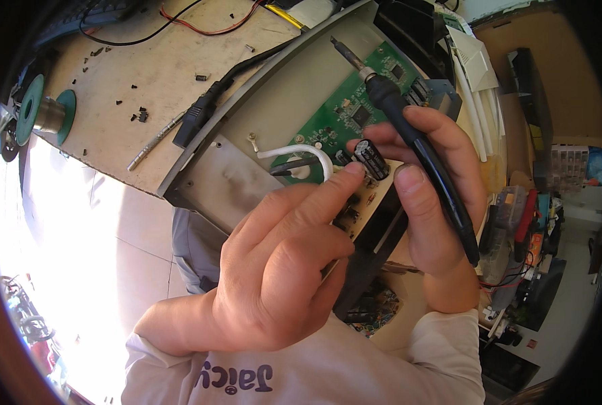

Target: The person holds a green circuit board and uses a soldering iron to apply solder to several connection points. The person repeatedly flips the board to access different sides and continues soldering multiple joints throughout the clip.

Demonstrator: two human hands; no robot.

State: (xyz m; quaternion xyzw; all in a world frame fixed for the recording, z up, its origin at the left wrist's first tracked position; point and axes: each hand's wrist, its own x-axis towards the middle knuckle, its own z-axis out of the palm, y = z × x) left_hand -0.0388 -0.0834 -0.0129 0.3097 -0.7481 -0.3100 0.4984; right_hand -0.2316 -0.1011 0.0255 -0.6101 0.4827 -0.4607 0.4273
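The wooden workbench (162,67) spreads beyond the fingers, farthest off to their upper left. On it, directly under both hands, sits an open grey metal chassis (213,179), set at a slant, its bare floor to the left of the left fingertips. A green circuit board (338,111) lies inside it, just beyond the fingertips, and a tan circuit board (380,210) shows below them, between the two hands.

The left hand (284,263) has one finger stretched out and the others curled under; its thumb is hidden, so I cannot tell whether it pinches anything. The right hand (426,202) holds a black-handled soldering iron (415,138) slantwise, thumb and fingertips well parted, the iron's tip pointing up and left past the fingers.

Well to the left of the fingers stands a green-flanged solder spool (47,116). Nearer them, outside the chassis wall, are a black cable plug (196,118) and a ribbed metal rod (155,140). A white wire (301,148) arches just above the left hand's outstretched finger.

The black electrolytic capacitor (374,160) stands tilted between the hands: the left fingertip appears to touch its left side, and the right thumb is just beside its right. Tiny dark screws (142,115) lie scattered far to the fingers' left.
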